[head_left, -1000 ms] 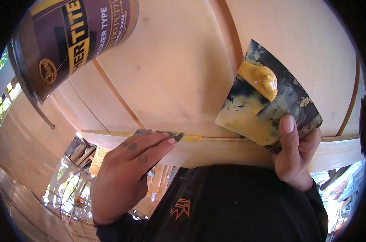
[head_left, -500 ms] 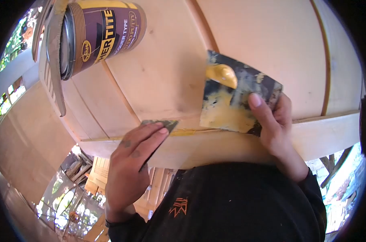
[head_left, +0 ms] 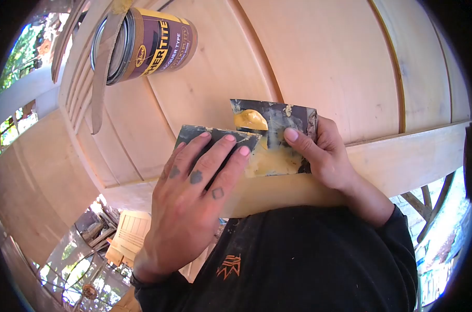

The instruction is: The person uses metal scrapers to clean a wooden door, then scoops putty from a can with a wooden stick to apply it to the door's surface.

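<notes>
My left hand (head_left: 197,184) is closed on a thin dark putty spreader (head_left: 190,133), with fingers laid along its upper face. The spreader's edge overlaps the left part of a square dark putty board (head_left: 297,124). My right hand (head_left: 327,156) grips that board at its right side, thumb on top and the other fingers behind. A glossy yellow lump of putty (head_left: 250,119) sits near the board's upper left, and a thinner yellow smear covers the lower part. Under both hands lies a pale wooden panel (head_left: 324,57) with long grooves.
A purple and yellow can of lacquer putty (head_left: 168,47) stands on the panel at upper left, with a flat wooden stick (head_left: 101,86) across its mouth. The panel's front rail (head_left: 402,156) runs close to my body. More wooden pieces (head_left: 129,234) lie below on the left.
My left hand has lifted the spreader from the panel's front edge and moved right to the board. The board has come left. The view has shifted slightly.
</notes>
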Tool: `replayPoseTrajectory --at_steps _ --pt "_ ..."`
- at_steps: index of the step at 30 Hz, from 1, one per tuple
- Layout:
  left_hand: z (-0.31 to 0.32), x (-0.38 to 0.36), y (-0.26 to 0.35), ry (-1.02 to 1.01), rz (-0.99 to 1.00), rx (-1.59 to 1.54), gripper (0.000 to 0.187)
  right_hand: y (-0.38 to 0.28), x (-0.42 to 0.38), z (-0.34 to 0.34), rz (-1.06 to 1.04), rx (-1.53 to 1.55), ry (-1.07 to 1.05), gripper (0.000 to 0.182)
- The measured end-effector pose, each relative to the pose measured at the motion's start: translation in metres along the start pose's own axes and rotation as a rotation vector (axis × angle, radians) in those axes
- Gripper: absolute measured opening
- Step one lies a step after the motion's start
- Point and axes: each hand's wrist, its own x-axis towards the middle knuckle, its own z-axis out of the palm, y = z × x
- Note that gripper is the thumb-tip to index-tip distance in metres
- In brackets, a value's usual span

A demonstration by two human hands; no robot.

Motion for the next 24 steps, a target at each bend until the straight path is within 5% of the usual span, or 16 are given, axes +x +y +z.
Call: replayPoseTrajectory --at_steps 13,19,24 --pt "0.003 0.011 0.003 -0.035 0.036 -0.041 0.046 -0.015 -0.006 -0.008 0.013 -0.182 -0.124 0.018" --pt "-0.003 0.008 -0.007 -0.218 -0.206 -0.563 0.057 -0.012 0.009 -0.008 -0.215 -0.119 0.336 0.019" --pt "0.014 0.013 -0.004 -0.192 -0.277 -0.585 0.054 -0.01 0.011 -0.024 -0.195 -0.18 0.448 0.02"
